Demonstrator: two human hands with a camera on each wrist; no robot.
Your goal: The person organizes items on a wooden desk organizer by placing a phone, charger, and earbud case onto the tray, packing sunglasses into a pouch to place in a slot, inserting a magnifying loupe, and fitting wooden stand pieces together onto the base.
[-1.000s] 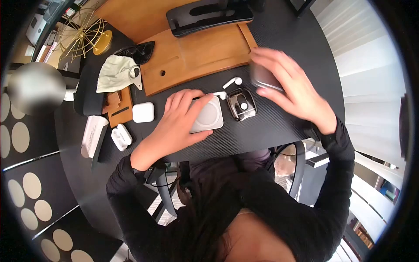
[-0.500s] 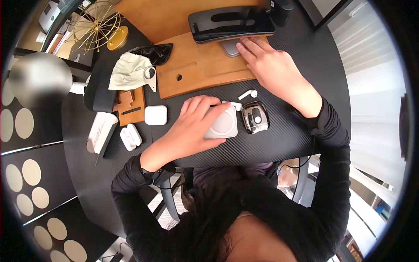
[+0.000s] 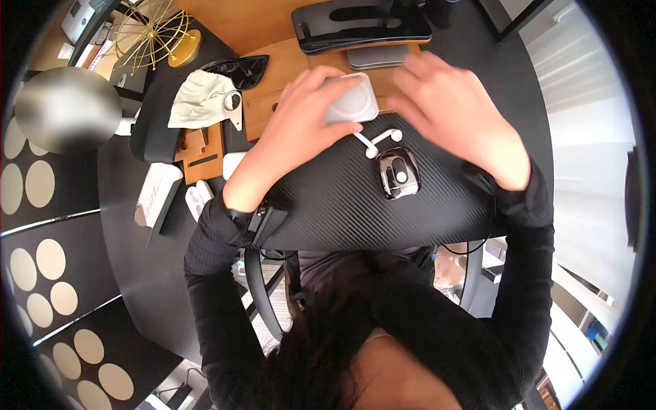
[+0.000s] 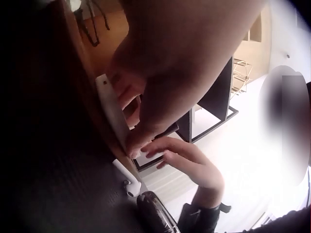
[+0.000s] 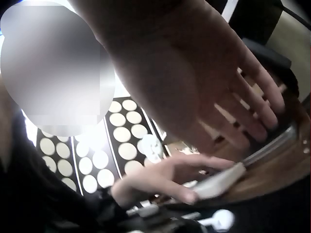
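Honestly, the flat white square charging pad with rounded corners and a faint ring on its face [image 3: 350, 98] looks like an easy thing to handle: thin, rigid, probably light, with a smooth matte shell that could be a bit slick. My guess is the edges are the place to take it, since it's too slim to wrap fingers around and a pinch across two opposite sides keeps it level. It doesn't look fragile, though I'd not want to scuff that top face.

Right now the left hand [image 3: 301, 116] has it pinched by the edges, thumb underneath on the near side and fingers curled over the far side, holding it over the brown wooden desk tray [image 3: 290, 68], near the grey slab tucked under the black stand [image 3: 362, 27]. From the left wrist view you see the pad edge-on as a thin white sliver [image 4: 114, 114] between the fingertips.

The right hand [image 3: 454, 119] hovers just beside it with fingers spread and relaxed, holding nothing. Two loose white earbuds [image 3: 379, 140] lie on the black carbon-weave tabletop [image 3: 342, 205] just below the pad, next to a shiny chrome earbud case [image 3: 398, 174] lying open.
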